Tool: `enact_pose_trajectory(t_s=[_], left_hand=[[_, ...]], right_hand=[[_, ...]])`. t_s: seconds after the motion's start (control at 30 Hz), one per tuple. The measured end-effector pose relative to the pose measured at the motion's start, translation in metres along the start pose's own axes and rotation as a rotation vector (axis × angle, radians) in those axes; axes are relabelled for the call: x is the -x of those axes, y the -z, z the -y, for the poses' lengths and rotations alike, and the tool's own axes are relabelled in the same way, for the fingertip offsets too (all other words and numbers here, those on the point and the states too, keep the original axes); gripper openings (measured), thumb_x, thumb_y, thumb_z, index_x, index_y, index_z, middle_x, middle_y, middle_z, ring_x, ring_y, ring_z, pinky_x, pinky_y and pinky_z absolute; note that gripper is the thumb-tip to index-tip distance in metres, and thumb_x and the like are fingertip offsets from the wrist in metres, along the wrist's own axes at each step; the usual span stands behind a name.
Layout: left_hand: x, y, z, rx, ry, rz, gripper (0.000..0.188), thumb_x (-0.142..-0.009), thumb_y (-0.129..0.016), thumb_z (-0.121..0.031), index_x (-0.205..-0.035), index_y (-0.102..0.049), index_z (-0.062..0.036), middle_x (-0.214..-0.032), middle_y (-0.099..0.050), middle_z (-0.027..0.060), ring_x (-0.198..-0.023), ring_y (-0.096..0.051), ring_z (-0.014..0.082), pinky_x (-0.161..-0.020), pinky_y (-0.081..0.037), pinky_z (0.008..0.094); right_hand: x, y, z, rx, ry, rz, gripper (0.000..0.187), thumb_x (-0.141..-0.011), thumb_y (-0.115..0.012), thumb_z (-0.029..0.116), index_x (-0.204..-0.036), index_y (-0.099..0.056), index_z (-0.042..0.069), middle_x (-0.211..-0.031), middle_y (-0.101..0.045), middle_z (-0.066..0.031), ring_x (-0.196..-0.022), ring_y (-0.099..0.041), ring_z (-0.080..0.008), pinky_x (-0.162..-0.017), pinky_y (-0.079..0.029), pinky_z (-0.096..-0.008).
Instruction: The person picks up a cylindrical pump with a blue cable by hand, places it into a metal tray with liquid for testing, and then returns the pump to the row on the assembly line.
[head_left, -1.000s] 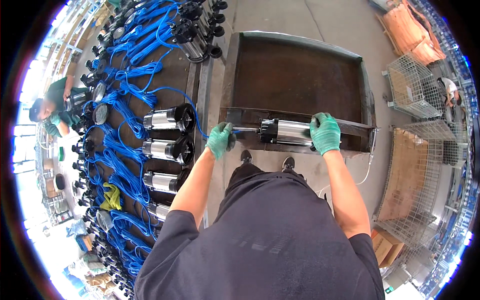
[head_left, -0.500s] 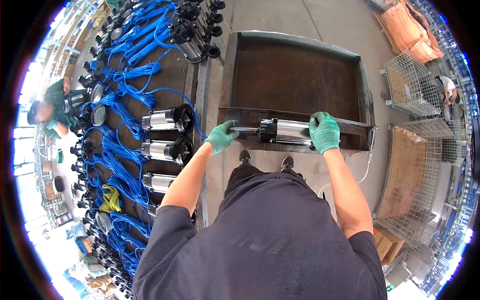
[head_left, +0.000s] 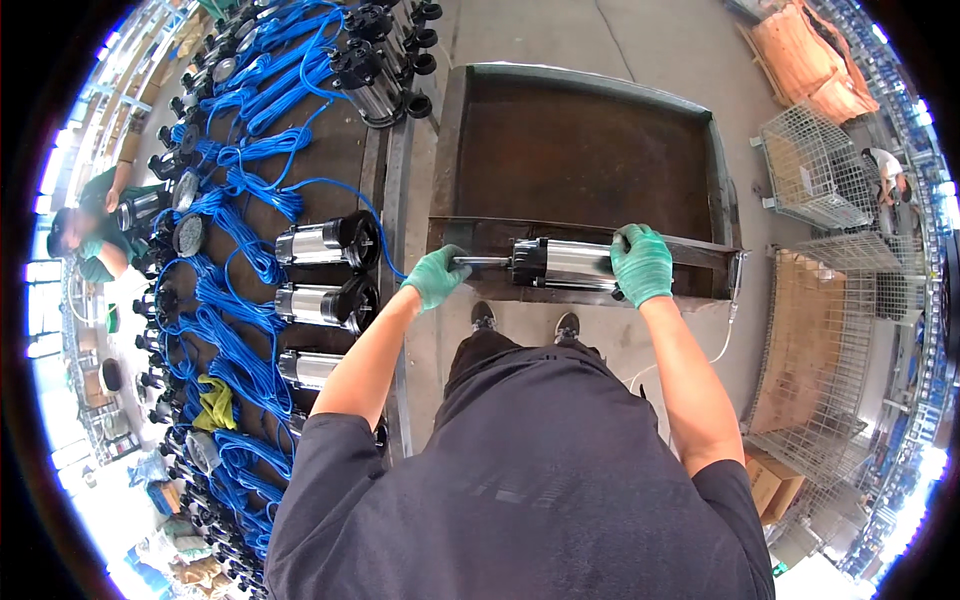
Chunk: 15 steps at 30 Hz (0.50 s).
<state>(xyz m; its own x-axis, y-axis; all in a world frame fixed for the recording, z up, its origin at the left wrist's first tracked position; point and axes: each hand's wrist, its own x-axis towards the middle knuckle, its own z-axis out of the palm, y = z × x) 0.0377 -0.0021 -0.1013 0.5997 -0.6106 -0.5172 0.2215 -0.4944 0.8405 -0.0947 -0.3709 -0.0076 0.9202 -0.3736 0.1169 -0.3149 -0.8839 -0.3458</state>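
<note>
Left-side co-worker: a person in dark green clothing (head_left: 97,190) is leaning toward the left edge of the long brown table (head_left: 335,165).
Cable rows: bundles of bright blue cable (head_left: 232,347) are lying across that table, a yellow-green cloth (head_left: 215,402) resting among them on the near side.
Waiting cylinders: three silver-and-black metal cylinders (head_left: 318,303) are lying by the table's right edge, left of the wearer's forearm.
Left hand (head_left: 436,277): in a thin green glove, it is gripping the left end of a slim grey metal-looking rod (head_left: 482,261); its fingers appear clamped there, though the exact contact is hidden.
Held cylinder: one silver-and-black cylindrical unit (head_left: 580,262) is lying on its side along the near strip of the brown metal-rimmed table (head_left: 590,150), the rod meeting its black left end.
Right hand (head_left: 642,265): also green-gloved, it is clamping its fingers round the unit's right end.
Good handling: holding the rod level and in line with the unit would likely avoid side strain, with the right hand bracing against rolling.
Right side: a grey wire-mesh cage (head_left: 805,165) is standing well apart on the floor.
</note>
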Motion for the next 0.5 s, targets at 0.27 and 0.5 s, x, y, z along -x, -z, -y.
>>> enact_pose_trajectory(t_s=[0.27,0.5], left_hand=[[0.017,-0.004,-0.020,0.472,-0.023,-0.029,0.039,-0.096,-0.071,-0.018,-0.133,-0.063,-0.0093,-0.093,-0.066,-0.0023,-0.076,-0.057,0.0101,-0.066,-0.049,0.0257],[0.003,-0.015,-0.011,0.228,-0.130,-0.152,0.033,-0.100,-0.068,-0.016,-0.133,-0.066,-0.0116,-0.095,-0.067,-0.0027,-0.079,-0.060,0.0089,-0.070,-0.051,0.0242]], right_hand=[[0.000,0.001,-0.002,0.004,-0.012,0.009,0.019,-0.093,-0.064,0.023,-0.097,-0.072,0.007,-0.102,-0.071,-0.0169,-0.098,-0.066,-0.0380,-0.090,-0.054,-0.0485],[0.000,0.002,-0.003,0.009,-0.010,-0.010,0.018,-0.093,-0.065,0.023,-0.095,-0.073,0.007,-0.100,-0.071,-0.0169,-0.097,-0.066,-0.0384,-0.090,-0.054,-0.0486]])
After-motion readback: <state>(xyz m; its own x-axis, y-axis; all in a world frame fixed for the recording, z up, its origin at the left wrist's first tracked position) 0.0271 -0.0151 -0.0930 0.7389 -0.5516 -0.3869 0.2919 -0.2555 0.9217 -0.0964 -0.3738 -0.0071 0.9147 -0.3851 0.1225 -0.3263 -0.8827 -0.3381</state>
